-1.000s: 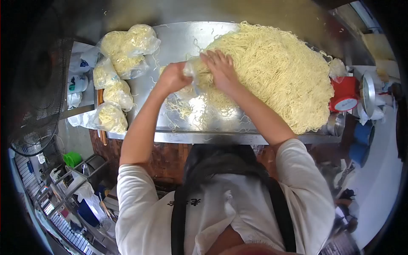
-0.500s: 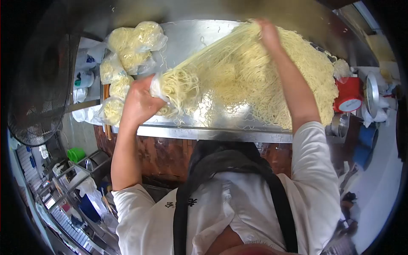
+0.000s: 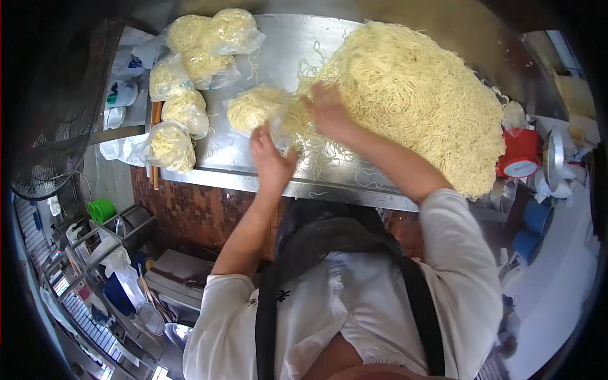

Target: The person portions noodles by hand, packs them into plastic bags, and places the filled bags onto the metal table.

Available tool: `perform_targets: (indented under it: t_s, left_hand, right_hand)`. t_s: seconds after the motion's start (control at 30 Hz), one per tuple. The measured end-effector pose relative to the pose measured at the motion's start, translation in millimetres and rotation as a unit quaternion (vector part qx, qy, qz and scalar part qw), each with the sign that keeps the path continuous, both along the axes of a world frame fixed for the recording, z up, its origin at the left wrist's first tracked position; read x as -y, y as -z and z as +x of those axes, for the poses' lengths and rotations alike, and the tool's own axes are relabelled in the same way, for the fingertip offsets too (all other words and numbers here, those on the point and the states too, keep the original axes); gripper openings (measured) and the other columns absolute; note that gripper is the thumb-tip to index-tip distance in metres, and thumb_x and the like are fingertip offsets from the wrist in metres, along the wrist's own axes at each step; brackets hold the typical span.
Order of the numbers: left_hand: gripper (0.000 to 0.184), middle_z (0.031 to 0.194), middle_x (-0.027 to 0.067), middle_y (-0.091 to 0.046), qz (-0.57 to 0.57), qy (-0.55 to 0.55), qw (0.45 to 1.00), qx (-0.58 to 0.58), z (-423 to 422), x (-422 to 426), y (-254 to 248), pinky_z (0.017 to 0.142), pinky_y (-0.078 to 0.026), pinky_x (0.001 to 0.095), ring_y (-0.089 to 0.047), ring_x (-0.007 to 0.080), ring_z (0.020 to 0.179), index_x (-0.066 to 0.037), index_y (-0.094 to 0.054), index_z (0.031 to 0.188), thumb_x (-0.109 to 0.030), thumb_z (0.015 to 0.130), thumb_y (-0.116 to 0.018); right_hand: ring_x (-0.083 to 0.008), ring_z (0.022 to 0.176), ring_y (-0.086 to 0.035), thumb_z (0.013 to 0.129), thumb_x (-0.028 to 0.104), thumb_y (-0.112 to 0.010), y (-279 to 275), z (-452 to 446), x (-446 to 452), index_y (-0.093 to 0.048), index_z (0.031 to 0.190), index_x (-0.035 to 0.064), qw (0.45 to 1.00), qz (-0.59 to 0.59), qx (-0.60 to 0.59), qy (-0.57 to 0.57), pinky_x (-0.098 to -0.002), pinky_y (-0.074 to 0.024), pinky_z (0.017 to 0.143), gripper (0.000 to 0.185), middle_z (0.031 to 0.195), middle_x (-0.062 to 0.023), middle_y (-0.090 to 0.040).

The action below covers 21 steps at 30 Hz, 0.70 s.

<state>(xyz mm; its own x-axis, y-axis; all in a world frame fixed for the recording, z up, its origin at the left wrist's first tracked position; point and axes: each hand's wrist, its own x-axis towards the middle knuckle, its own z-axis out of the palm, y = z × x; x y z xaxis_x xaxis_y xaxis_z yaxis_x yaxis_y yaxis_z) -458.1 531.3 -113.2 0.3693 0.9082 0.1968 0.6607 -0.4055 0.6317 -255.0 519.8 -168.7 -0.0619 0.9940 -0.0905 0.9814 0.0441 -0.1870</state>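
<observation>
A clear plastic bag filled with noodles (image 3: 254, 109) lies on the metal tray (image 3: 278, 44). My left hand (image 3: 271, 158) is at the near side of this bag, fingers apart, fingertips against or very close to the plastic. Right of the bag's mouth is my right hand (image 3: 330, 113), blurred by motion, over loose noodles at the left edge of the big noodle heap (image 3: 418, 101); its finger shape is too smeared to read. Noodle strands spread between the bag and the heap.
Several filled noodle bags (image 3: 183, 111) stand at the tray's left side, near wooden sticks (image 3: 154, 142). At the right are a red container (image 3: 520, 152) and a metal lid (image 3: 555, 152). A fan (image 3: 47, 152) is at the far left.
The bag, earlier gripped in my left hand, now lies full on the tray, and that hand has opened. My right hand came back left and down from the far side of the heap.
</observation>
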Motion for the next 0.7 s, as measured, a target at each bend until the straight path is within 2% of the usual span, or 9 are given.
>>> perform_targets:
  t_s: [0.13, 0.23, 0.27, 0.33, 0.43, 0.57, 0.6, 0.67, 0.7]
  left_hand:
    - [0.023, 0.098, 0.0199, -0.061, -0.094, -0.061, 0.992, 0.058, 18, -25, 22, 0.081, -0.048, 0.0437, -0.059, 0.0359, 0.092, 0.001, -0.060, 0.109, -0.005, 0.087, -0.062]
    - [0.008, 0.065, 0.0065, -0.058, -0.164, -0.056, 0.947, 0.271, 23, -82, 9, 0.055, -0.044, 0.0337, -0.056, 0.0196, 0.055, 0.000, -0.059, 0.097, -0.007, 0.094, -0.056]
    - [0.011, 0.066, 0.0032, -0.056, -0.209, -0.031, 0.930, 0.301, 26, -79, -29, 0.053, -0.041, 0.0265, -0.051, 0.0092, 0.056, 0.000, -0.058, 0.095, -0.011, 0.098, -0.055]
    - [0.015, 0.065, 0.0018, -0.055, -0.216, -0.014, 0.931, 0.293, 23, -52, -76, 0.051, -0.040, 0.0247, -0.050, 0.0076, 0.056, -0.001, -0.057, 0.094, -0.014, 0.099, -0.055]
    - [0.019, 0.062, 0.0000, -0.051, -0.240, -0.023, 0.912, 0.331, 20, -34, -86, 0.046, -0.039, 0.0244, -0.047, 0.0070, 0.052, -0.002, -0.055, 0.095, -0.020, 0.102, -0.054]
    - [0.017, 0.062, 0.0008, -0.049, -0.309, -0.122, 0.857, 0.393, -2, -77, -48, 0.042, -0.042, 0.0275, -0.045, 0.0096, 0.049, -0.003, -0.054, 0.099, -0.020, 0.102, -0.052]
    - [0.018, 0.062, 0.0006, -0.048, -0.316, -0.122, 0.853, 0.396, -6, -90, -43, 0.043, -0.042, 0.0272, -0.045, 0.0096, 0.048, -0.003, -0.055, 0.100, -0.020, 0.101, -0.053]
    - [0.019, 0.061, 0.0003, -0.049, -0.323, -0.121, 0.856, 0.385, -8, -98, -36, 0.042, -0.041, 0.0262, -0.045, 0.0091, 0.047, -0.003, -0.056, 0.100, -0.022, 0.100, -0.054]
    - [0.020, 0.061, 0.0003, -0.050, -0.317, -0.114, 0.864, 0.373, -5, -102, -38, 0.041, -0.040, 0.0255, -0.046, 0.0086, 0.047, -0.003, -0.057, 0.099, -0.023, 0.100, -0.055]
  right_hand:
    - [-0.0348, 0.132, -0.045, 0.085, 0.019, -0.062, 63, -34, -29, -0.060, 0.124, -0.0020, 0.994, 0.069, -0.070, -0.042, -0.0476, -0.0303, 0.114, 0.044, 0.134, -0.0285, -0.051]
    - [-0.0352, 0.111, -0.061, 0.082, 0.019, -0.066, 3, -30, -62, -0.063, 0.115, -0.0012, 0.951, -0.163, -0.264, 0.000, -0.0410, -0.0481, 0.095, 0.039, 0.113, -0.0256, -0.064]
    - [-0.0353, 0.104, -0.063, 0.081, 0.017, -0.066, -22, -27, -67, -0.064, 0.112, -0.0002, 0.949, -0.128, -0.287, -0.029, -0.0416, -0.0496, 0.089, 0.036, 0.108, -0.0241, -0.065]
    - [-0.0355, 0.091, -0.067, 0.079, 0.013, -0.066, -59, -27, -72, -0.065, 0.107, 0.0018, 0.937, -0.057, -0.333, -0.089, -0.0427, -0.0526, 0.077, 0.030, 0.098, -0.0211, -0.068]
    - [-0.0372, 0.092, -0.066, 0.081, 0.011, -0.064, -73, -58, -71, -0.065, 0.107, 0.0032, 0.824, -0.001, -0.564, 0.052, -0.0448, -0.0513, 0.078, 0.027, 0.100, -0.0206, -0.068]
    - [-0.0382, 0.112, -0.059, 0.081, 0.000, -0.056, -56, -65, -30, -0.061, 0.118, 0.0009, 0.950, 0.043, -0.306, -0.051, -0.0418, -0.0464, 0.096, 0.037, 0.116, -0.0217, -0.063]
    - [-0.0308, 0.134, -0.044, 0.085, -0.001, -0.059, -103, -40, -21, -0.051, 0.137, 0.0034, 0.956, -0.097, -0.270, -0.059, -0.0384, -0.0381, 0.110, 0.053, 0.140, -0.0201, -0.050]
    - [-0.0327, 0.144, -0.032, 0.082, -0.001, -0.063, -115, -7, -12, -0.050, 0.138, 0.0026, 0.963, -0.136, -0.221, 0.067, -0.0466, -0.0292, 0.116, 0.058, 0.147, -0.0206, -0.044]
    - [-0.0340, 0.136, -0.040, 0.081, -0.001, -0.061, -90, 2, -10, -0.051, 0.136, 0.0021, 0.986, -0.020, -0.154, 0.058, -0.0479, -0.0271, 0.117, 0.055, 0.140, -0.0208, -0.048]
